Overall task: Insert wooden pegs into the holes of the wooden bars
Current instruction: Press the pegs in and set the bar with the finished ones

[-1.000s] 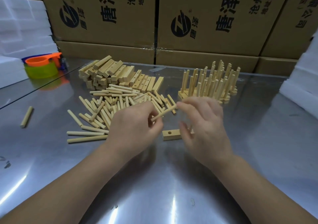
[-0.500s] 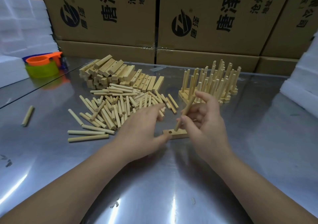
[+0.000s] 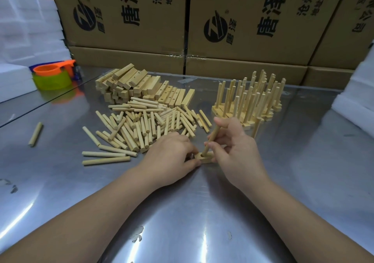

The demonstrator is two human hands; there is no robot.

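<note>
Left hand [image 3: 170, 155] has dropped to pinch the short pale wooden bar [image 3: 204, 159]; right hand [image 3: 236, 153] grips a round pale wooden peg [image 3: 211, 139], tilted. Risk: the tilt may jam the peg at the hole.

Brown cardboard boxes [image 3: 125, 20] printed with black logos and Chinese characters form a stacked wall across the top of the frame, along the far edge of the shiny steel bench [image 3: 182, 212], which is streaked with glare. White foam blocks [image 3: 24, 30] are piled at upper left, with more white foam [image 3: 356, 92] at the right edge. Just beside the left foam, an orange cup [image 3: 47, 70] sits on top of a translucent green cup [image 3: 52, 80], with something dark blue partly hidden behind them.
</note>
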